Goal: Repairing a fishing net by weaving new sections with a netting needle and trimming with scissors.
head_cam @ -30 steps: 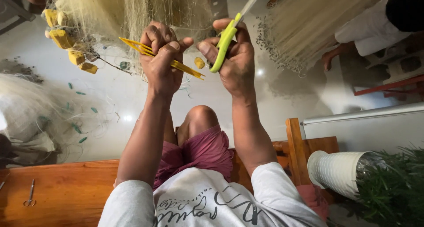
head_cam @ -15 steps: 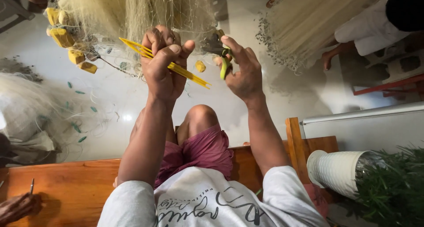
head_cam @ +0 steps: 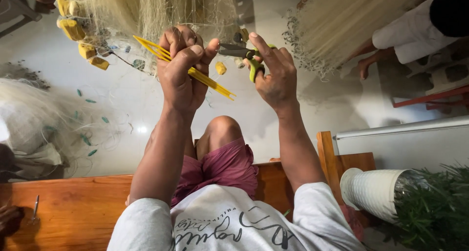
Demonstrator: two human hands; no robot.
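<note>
My left hand is closed around a long yellow netting needle that sticks out on both sides of the fist. Beside it, my right hand holds green-handled scissors, their dark blades pointing left toward the left hand's fingers. Both hands are raised in front of a pale fishing net that hangs across the top of the view. Yellow floats are strung along the net's left edge. My bent knee in maroon shorts shows below the hands.
A wooden bench runs under me, with a small metal tool lying on it. More net is heaped at the left. A white pot with a green plant stands right. Another person's foot and a second net are at upper right.
My right hand has turned the scissors from upright to lying sideways, blades now pointing toward my left hand. The left hand and needle have barely moved.
</note>
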